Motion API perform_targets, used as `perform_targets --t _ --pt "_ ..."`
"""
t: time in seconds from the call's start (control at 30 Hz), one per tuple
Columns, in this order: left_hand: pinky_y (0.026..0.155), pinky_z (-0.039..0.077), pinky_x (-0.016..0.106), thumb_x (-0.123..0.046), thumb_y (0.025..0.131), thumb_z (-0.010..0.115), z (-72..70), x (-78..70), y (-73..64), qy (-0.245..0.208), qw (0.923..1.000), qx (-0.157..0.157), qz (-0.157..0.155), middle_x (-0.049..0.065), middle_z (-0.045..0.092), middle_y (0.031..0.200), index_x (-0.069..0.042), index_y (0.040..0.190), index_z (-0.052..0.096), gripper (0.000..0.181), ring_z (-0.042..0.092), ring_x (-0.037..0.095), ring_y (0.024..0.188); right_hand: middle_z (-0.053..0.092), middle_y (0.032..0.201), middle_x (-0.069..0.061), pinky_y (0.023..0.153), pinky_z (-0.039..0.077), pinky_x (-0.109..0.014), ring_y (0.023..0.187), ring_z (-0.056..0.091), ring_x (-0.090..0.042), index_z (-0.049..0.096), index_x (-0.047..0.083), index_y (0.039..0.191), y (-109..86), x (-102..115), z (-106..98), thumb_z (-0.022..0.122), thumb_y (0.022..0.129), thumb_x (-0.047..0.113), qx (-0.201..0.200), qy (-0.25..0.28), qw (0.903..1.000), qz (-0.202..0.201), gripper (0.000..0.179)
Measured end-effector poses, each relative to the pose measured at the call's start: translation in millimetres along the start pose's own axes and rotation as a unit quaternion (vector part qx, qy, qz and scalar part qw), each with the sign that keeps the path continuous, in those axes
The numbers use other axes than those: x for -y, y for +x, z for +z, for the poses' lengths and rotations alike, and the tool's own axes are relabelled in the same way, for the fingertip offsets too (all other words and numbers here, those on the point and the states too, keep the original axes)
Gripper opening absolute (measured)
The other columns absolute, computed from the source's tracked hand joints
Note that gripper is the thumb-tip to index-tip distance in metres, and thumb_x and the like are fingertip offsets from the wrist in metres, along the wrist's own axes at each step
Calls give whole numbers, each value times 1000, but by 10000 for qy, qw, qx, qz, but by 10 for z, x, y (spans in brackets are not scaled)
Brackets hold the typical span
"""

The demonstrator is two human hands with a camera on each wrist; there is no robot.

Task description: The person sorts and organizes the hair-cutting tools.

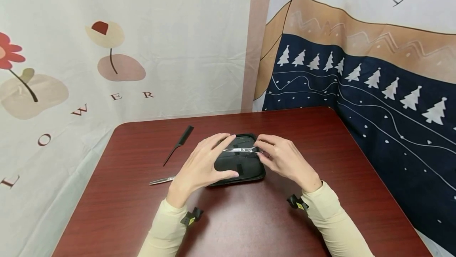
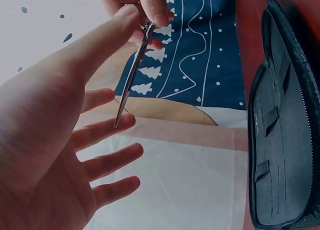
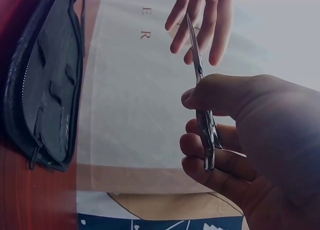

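The right-hand grip (image 1: 285,158) pinches slim silvery metal scissors (image 1: 239,150) by their handle end (image 3: 209,160), raised over an open black zippered case (image 1: 229,164) on the glossy reddish-brown worktop (image 1: 135,150). The left-hand grip (image 1: 200,165) is spread wide, empty, near the blade tip (image 2: 118,117); whether they touch, I cannot tell.

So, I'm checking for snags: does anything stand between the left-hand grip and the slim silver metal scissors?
Nothing visible does. The left-hand grip faces the slim silver metal scissors, which the right-hand grip holds at the handle end. The black oblong zip case lies below, not between them. Whether they touch is unclear.
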State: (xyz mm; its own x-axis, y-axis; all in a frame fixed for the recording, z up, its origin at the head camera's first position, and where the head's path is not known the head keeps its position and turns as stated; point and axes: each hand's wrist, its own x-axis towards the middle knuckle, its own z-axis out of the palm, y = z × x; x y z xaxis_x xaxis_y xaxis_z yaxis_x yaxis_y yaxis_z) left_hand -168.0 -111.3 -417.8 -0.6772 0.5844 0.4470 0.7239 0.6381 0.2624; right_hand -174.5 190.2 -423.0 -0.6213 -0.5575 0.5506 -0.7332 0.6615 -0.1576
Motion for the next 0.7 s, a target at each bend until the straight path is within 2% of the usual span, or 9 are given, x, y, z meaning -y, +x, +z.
perform_targets --t 0.13,0.37,0.53,0.7 --pt "130 46 63 -59 80 100 -3 21 -8 20 10000 64 -17 12 56 170 -17 171 49 113 55 38 158 82 125 -15 89 71 -44 106 81 -28 83 7 119 8 -15 -5 91 91 6 -59 20 10000 -16 29" --pt "137 36 64 -63 81 98 -20 60 -52 62 9991 252 -327 8 47 177 -23 175 43 116 44 38 167 82 124 -14 89 71 -43 104 81 -27 84 7 119 -2 -57 -2 91 91 5 6 132 9998 118 29" --pt "139 34 63 -63 81 98 -18 118 -151 126 9983 293 -491 9 48 177 -22 175 44 116 42 39 169 81 121 -11 84 70 -40 98 79 -23 84 8 118 -20 -124 7 90 90 3 -6 219 9995 227 29" --pt "138 35 64 -61 81 98 1 213 -252 194 9977 309 -565 14 51 174 -18 173 47 114 45 43 166 81 118 -10 78 68 -38 92 77 -20 84 9 115 -34 -202 5 88 90 -1 -191 269 9992 230 27"
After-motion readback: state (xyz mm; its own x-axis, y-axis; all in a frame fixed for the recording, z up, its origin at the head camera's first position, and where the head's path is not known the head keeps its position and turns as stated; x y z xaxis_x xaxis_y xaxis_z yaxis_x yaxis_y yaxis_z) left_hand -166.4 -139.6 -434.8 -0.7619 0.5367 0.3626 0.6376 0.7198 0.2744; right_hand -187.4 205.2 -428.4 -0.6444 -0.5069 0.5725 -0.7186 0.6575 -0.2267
